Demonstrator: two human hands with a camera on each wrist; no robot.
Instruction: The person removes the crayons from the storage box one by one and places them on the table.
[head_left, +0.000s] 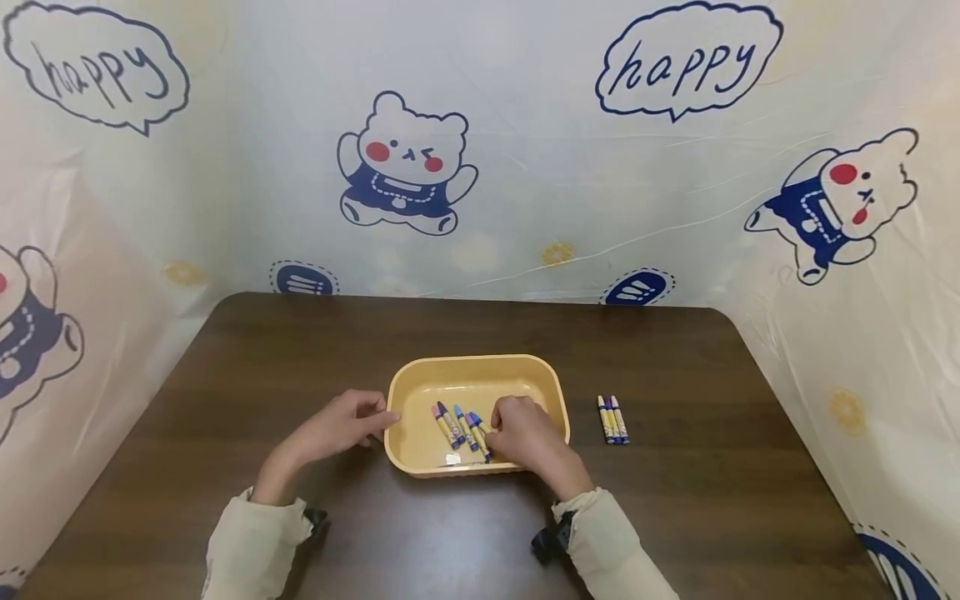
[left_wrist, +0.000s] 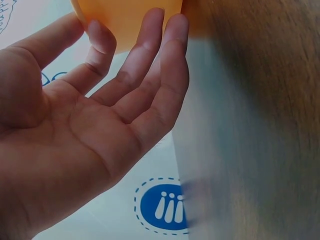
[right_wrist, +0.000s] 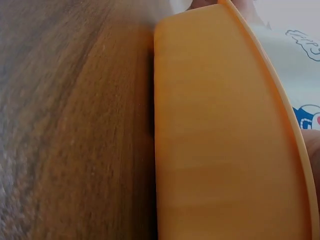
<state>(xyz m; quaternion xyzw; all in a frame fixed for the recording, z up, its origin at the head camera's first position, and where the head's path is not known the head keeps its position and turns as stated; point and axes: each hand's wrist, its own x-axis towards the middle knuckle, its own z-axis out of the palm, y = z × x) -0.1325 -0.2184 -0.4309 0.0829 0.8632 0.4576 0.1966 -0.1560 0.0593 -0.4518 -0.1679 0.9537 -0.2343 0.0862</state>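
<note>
A yellow plastic tray (head_left: pixel 420 375) stands on the table, with several paper-wrapped crayons (head_left: pixel 466 427) lying inside it. My left hand (head_left: pixel 348 423) holds the tray's left rim, thumb over the edge and the other fingers outside; the left wrist view shows that thumb at the tray wall (left_wrist: pixel 132 30). Inside the tray, my right hand (head_left: pixel 528 432) has its fingers curled down at the rightmost blue-tipped crayon (head_left: pixel 478 422) and pinches its near part; the fingertips are partly hidden. The right wrist view mostly shows the tray's outer side (right_wrist: pixel 225 130).
To the right of the tray, a row of 3 crayons (head_left: pixel 613 420) lies side by side on the brown wooden table (head_left: pixel 697 467). A patterned plastic sheet (head_left: pixel 525 167) hangs behind the table and along both sides.
</note>
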